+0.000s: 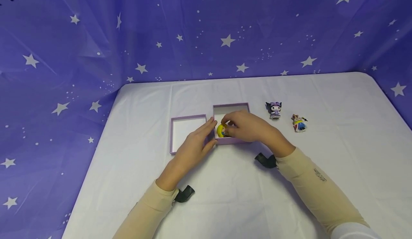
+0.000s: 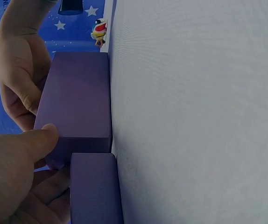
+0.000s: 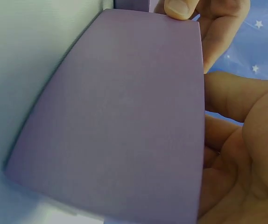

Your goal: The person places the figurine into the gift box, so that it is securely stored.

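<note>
Head view: pinching a yellow-topped figurine [image 1: 220,131] inside the purple box [image 1: 227,141] with the right hand [image 1: 245,125] in narrow grip; touching the box's corner with straight-fingered left hand [image 1: 190,147].

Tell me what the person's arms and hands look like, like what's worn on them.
The left hand and right hand are bare, without gloves. A close-fitting beige fabric sleeve covers the left forearm; a matching right sleeve carries a small dark printed marking. A curved black attachment shows at the right wrist, another at the left.
</note>
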Available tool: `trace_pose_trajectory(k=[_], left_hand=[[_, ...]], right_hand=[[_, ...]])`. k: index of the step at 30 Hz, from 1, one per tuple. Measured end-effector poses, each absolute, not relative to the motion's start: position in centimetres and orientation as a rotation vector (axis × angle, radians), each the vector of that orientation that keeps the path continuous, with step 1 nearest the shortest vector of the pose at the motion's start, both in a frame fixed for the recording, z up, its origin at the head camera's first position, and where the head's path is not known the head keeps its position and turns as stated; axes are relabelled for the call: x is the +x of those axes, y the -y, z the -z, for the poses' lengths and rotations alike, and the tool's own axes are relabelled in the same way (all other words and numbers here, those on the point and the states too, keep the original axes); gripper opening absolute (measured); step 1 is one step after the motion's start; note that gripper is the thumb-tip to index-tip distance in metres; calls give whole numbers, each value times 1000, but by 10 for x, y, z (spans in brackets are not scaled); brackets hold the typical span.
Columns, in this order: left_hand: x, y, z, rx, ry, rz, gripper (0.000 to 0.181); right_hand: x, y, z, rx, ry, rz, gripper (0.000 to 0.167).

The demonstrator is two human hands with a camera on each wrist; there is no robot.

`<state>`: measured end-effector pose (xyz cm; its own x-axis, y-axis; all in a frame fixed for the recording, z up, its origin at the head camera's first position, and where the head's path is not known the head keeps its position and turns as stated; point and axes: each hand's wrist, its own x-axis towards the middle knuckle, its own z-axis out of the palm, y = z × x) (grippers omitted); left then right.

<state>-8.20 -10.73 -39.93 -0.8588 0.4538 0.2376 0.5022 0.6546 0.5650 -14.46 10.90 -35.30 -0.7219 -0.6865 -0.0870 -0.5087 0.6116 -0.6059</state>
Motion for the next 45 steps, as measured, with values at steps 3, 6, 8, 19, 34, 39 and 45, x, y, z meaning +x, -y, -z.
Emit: trace_pose_trajectory(k=[3,6,8,19,34,39,45], left_hand=[[-81,108,400,-807,2783,991,60],[-81,108,401,-807,2784,988,60],[-81,108,401,-806,2786,984,61],[-81,108,400,-815,2778,990,61],[-80,108,400,-794,2801,981,61],[-81,107,399,-802,2782,990,62],[-80,106,398,-795,2786,983,62]], right_hand=[[-144,-115,352,-979,-2567,847,29],[-144,-123,349,-954,-2613,915,30],[-145,-130,347,-920,-2646,977,30],[-162,-176,356,-521,-2957,1232,38],[-172,-226,367,-235,-2861,890,73],[-174,-235,372,-252,-2804,816,76],[-172,-239,377,-276,-2776,784,70]])
